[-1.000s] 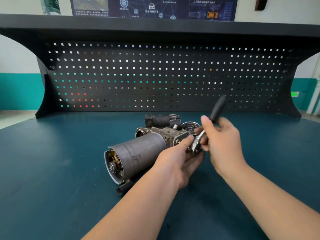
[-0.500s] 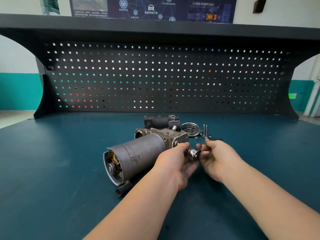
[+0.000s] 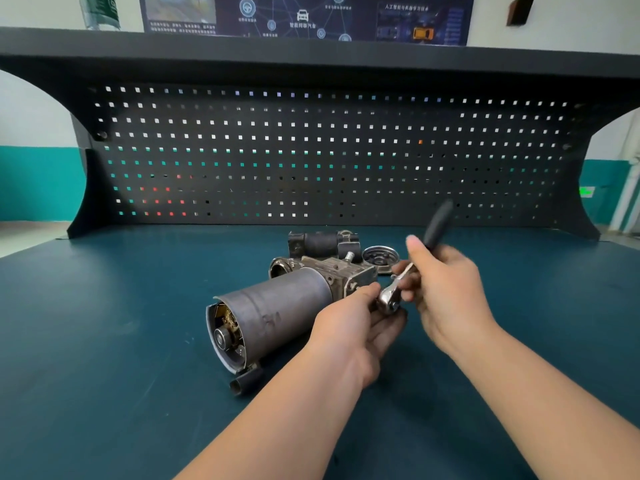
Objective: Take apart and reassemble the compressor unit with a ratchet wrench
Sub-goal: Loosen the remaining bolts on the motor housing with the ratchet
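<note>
- Right hand (image 3: 446, 289): fingers closed around the ratchet wrench (image 3: 410, 271) at mid-shaft; thumb raised toward 12 o'clock.
- Ratchet wrench: one; bright polished metal head at the low end, black matte cylindrical grip slanting toward 1 o'clock, blurred.
- Left hand (image 3: 356, 327): fingers curled at the wrench head, fingertips touching it; what lies beneath the head cannot be told.
- Compressor unit (image 3: 277, 310): one, lying on its side at the centre of the surface, at 9 o'clock from the left hand. Smooth dull-grey cylindrical motor can, open end facing 7 o'clock, showing brass-coloured windings and a bearing. Rough cast-metal housing at its 1 o'clock end, touching the left fingertips.
- Black tube stub (image 3: 246, 382): one, short, round, at the can's lower rim.
- Black ribbed part (image 3: 320, 243): one, at 12 o'clock from the housing.
- Round metal cover (image 3: 380, 257): one, dished, just beside the housing at 2 o'clock.
- Surface (image 3: 104, 341): dark teal, matte mat.
- Pegboard (image 3: 311, 154): black, square perforations, at the rear edge.
</note>
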A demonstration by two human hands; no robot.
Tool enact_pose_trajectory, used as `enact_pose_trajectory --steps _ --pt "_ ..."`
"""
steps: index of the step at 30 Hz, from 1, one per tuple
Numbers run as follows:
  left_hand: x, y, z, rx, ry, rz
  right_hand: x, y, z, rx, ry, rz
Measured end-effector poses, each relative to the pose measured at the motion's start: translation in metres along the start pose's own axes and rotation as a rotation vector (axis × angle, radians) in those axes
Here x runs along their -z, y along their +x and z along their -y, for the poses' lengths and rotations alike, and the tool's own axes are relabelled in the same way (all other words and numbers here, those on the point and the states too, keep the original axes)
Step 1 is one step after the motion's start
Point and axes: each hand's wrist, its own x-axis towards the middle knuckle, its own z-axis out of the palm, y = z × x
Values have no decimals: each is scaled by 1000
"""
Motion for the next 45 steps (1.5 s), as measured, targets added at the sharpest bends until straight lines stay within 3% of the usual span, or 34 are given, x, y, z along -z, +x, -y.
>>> enact_pose_trajectory --steps 3,5,7,10,13,17,22,24,27,32,34,37,42,45 --pt "1 1 2 -6 20 0 3 5 -9 -390 402 -111" --pt "2 1 3 -6 39 -8 3 7 -13 -395 412 -97" --pt "3 2 3 -3 49 -17 3 5 -11 -145 208 -9" --pt "2 0 2 -7 38 12 1 -6 -2 401 -250 225" --pt "0 -1 0 7 20 49 -3 -17 -3 643 -554 350" --pt "0 -1 -1 16 4 21 -6 -13 1 351 -244 179" --pt "0 1 1 27 33 -5 2 6 -9 -361 297 -104" --pt "0 2 1 33 40 -14 2 6 -14 -481 399 -125" --pt "2 3 3 21 51 -28 1 5 -13 -284 294 -57" --pt "1 1 2 1 15 4 -3 -15 0 458 -322 250" --pt "0 -1 1 12 -6 24 -6 -21 -1 527 -399 301" --pt "0 -1 0 5 -9 11 -5 -11 0 301 -233 154" --pt "-3 -2 2 -8 4 -8 6 8 -9 -491 441 -103" --pt "-2 0 4 -15 6 -34 5 7 -13 -490 452 -92"
